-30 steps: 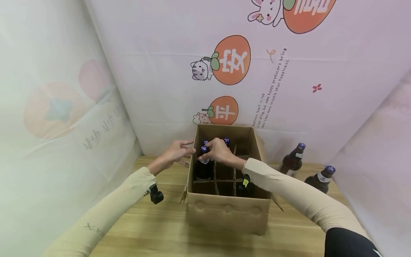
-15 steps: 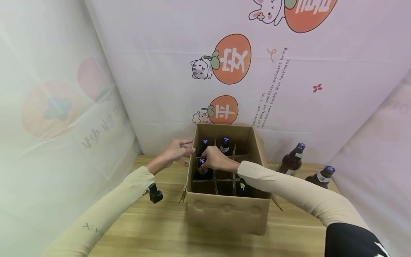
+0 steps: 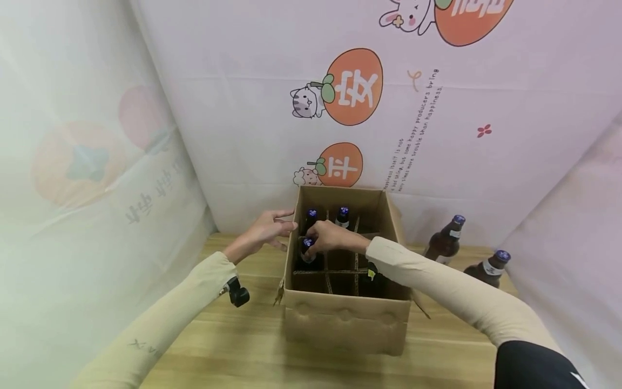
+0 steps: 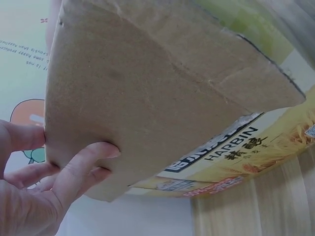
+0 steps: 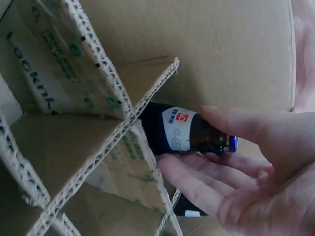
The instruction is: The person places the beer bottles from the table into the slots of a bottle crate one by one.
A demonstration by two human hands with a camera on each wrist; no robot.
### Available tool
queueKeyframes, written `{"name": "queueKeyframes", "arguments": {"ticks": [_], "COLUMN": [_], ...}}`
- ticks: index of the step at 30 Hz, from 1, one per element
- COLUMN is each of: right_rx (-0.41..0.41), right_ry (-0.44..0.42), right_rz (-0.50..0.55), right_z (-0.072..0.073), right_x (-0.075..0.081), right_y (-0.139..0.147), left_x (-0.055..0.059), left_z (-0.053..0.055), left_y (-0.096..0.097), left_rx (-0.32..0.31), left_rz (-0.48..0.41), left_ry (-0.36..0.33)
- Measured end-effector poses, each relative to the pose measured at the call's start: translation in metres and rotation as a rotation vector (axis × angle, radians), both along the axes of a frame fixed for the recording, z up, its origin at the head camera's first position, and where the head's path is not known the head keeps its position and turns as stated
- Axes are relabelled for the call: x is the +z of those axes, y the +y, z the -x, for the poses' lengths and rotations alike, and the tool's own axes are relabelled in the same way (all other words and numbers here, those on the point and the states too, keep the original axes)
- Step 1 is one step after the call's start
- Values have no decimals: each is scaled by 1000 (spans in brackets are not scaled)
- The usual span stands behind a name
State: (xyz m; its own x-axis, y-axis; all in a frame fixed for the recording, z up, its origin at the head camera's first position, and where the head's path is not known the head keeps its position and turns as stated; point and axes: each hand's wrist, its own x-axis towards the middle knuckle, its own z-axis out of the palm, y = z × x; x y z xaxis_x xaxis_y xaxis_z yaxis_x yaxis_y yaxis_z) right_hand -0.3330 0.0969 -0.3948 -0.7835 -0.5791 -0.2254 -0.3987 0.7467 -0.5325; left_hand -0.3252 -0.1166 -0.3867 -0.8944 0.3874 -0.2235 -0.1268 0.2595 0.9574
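A brown beer bottle (image 3: 307,260) with a blue cap stands in a left-hand compartment of the open cardboard box (image 3: 345,324). My right hand (image 3: 332,237) reaches into the box and holds this bottle by its neck. In the right wrist view the thumb and fingers lie on either side of the bottle (image 5: 178,129), below its cap. My left hand (image 3: 266,229) rests against the outside of the box's left wall. The left wrist view shows its fingertips touching the cardboard flap (image 4: 133,98), fingers spread.
Two more blue-capped bottles, one at the back left (image 3: 311,216) and one at the back middle (image 3: 342,216), stand inside the box. Cardboard dividers (image 3: 335,272) split it into compartments. Right of the box, two beer bottles (image 3: 443,242) stand on the wooden table (image 3: 233,340). A printed cloth (image 3: 257,129) hangs behind.
My right hand has lowered the bottle deeper into its compartment, mostly in the first half second, and moved toward the front of the box. The left hand has stayed at the box wall.
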Motion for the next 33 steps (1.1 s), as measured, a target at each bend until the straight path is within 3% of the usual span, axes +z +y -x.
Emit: {"name": "queueKeyframes", "arguments": {"ticks": [7,16,24,33], "right_rx": [-27,21,-5,7], "right_ry": [-186,-133,-177,-199], "right_rz": [22,44,43,183], "right_z": [-1,2,-8,-8], "right_x": [6,4,5,16], "right_y": [10,13,18,27], "left_x": [3,5,-2,2], "left_z": [2,3,0,0], "left_y": [3,3,8,3], "left_rx": [-2,18,17,30], "left_rz": [15,14,4,-4], "left_ry": [-10,-2,-8,-17]}}
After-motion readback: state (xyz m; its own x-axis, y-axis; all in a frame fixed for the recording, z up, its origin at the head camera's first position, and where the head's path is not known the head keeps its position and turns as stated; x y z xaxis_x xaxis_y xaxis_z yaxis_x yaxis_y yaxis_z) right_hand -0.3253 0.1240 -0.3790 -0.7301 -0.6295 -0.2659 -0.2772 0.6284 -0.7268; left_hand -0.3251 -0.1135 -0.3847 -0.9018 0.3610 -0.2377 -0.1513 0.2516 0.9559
